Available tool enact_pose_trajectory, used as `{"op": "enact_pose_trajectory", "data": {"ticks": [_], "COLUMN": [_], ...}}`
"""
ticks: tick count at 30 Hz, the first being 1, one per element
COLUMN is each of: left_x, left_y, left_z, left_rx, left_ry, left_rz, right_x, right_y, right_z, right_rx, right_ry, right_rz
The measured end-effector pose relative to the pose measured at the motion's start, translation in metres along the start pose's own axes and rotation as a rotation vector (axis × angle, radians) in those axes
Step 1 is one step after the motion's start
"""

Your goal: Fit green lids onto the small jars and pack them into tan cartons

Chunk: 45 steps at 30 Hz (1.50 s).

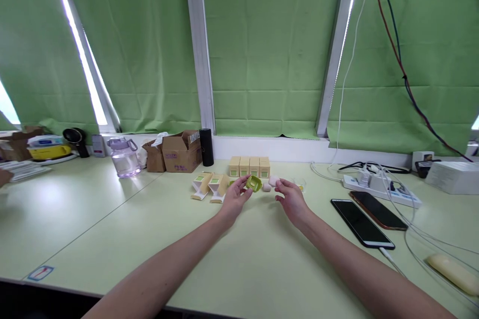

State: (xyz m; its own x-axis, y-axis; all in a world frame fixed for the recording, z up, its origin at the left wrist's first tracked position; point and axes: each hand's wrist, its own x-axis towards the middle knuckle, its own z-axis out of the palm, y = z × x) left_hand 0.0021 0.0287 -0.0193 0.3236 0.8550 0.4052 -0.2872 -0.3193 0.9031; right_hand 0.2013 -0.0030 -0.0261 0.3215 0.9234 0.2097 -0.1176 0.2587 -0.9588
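My left hand (236, 197) holds a small green square piece (254, 183) with an opening in its middle. Facing it, my right hand (292, 200) pinches a small pale pink piece (273, 180). Another pale pink piece (266, 187) lies on the table between the hands. Two opened small cartons (218, 185) with green labels lie left of my left hand. Behind the hands stands a row of several small closed boxes (244, 166). A clear round item (300, 184) with something yellow in it is partly behind my right hand.
Two phones (362, 222) (377, 209), a power strip (382, 192) and loose cables lie at the right. A purple bottle (124, 158), a cardboard box (181, 153) and a black cylinder (206, 147) stand at the back left. Part of another person's hand (5, 177) shows at the left edge.
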Motion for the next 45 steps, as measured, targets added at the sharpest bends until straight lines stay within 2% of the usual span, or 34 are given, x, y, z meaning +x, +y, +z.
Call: {"op": "enact_pose_trajectory", "data": {"ticks": [5, 8, 21, 27, 32, 36, 41, 45], "left_x": [0.001, 0.002, -0.001, 0.000, -0.001, -0.001, -0.003, -0.005], "left_y": [-0.001, -0.002, 0.001, 0.000, 0.000, -0.002, 0.000, 0.004], "left_z": [-0.001, -0.001, 0.001, 0.001, 0.001, 0.000, 0.001, 0.003], "left_rx": [-0.036, -0.044, -0.076, -0.054, 0.016, 0.100, 0.139, 0.223], "left_ry": [0.004, 0.005, 0.015, 0.007, 0.010, 0.014, 0.003, 0.014], "left_rz": [-0.014, -0.017, -0.022, -0.025, -0.027, -0.013, 0.002, 0.029], "right_x": [-0.011, -0.016, -0.031, -0.027, -0.020, -0.018, -0.021, -0.024], "right_y": [-0.005, -0.013, -0.017, -0.014, -0.004, -0.005, -0.014, -0.018], "right_z": [-0.003, -0.004, 0.002, 0.003, -0.001, -0.002, 0.000, 0.002], "right_rx": [0.279, 0.354, 0.360, 0.290, 0.158, 0.191, 0.273, 0.228], "right_ry": [-0.134, -0.206, -0.276, -0.231, -0.176, -0.190, -0.240, -0.180], "right_rz": [0.152, 0.187, 0.121, 0.123, 0.220, 0.237, 0.167, 0.069]}}
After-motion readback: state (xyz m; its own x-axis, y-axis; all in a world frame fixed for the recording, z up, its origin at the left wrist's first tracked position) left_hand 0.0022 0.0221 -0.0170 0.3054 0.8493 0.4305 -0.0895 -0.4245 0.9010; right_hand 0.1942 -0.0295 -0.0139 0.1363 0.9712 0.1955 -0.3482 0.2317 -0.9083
